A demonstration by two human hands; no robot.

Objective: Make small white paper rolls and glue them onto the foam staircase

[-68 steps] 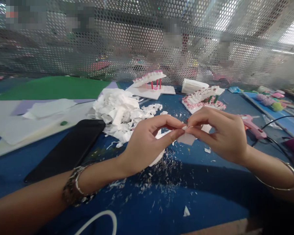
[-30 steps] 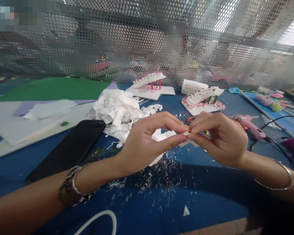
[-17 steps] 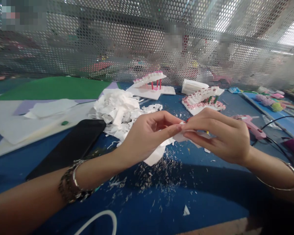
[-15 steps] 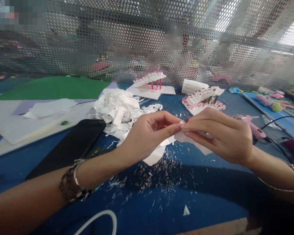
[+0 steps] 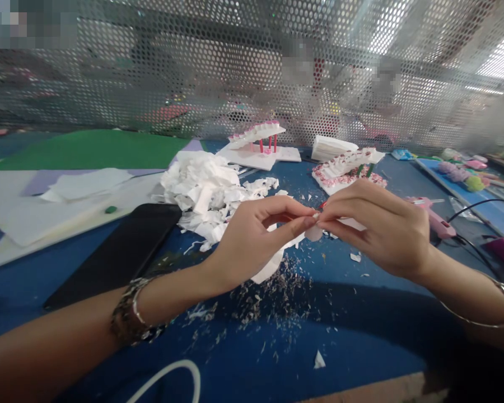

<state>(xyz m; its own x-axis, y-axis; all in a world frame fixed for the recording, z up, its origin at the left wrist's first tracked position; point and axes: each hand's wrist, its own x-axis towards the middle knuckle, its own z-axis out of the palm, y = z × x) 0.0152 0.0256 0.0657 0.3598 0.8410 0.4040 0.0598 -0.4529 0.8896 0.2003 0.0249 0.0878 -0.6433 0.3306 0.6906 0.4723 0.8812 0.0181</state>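
Note:
My left hand [image 5: 252,240] and my right hand [image 5: 382,226] meet above the blue table [image 5: 353,330], fingertips pinched together on a small white foam piece [image 5: 314,232]. A larger white scrap [image 5: 269,268] shows just under my left hand; I cannot tell whether that hand holds it. Fine white shavings [image 5: 273,296] lie on the table below the hands. A beaded bracelet sits on my left wrist and a thin metal bangle on my right.
A heap of white foam scraps [image 5: 205,193] lies behind my left hand, beside a black slab [image 5: 117,252]. Two white stair models [image 5: 256,143] [image 5: 346,168] stand further back. A pink glue gun [image 5: 432,218] with cable lies right. Perforated metal screen [image 5: 218,73] closes the back.
The hands have stayed pinched together on the white piece, shifting slightly lower and turning it between the fingertips. The larger white flap under my right hand is no longer showing.

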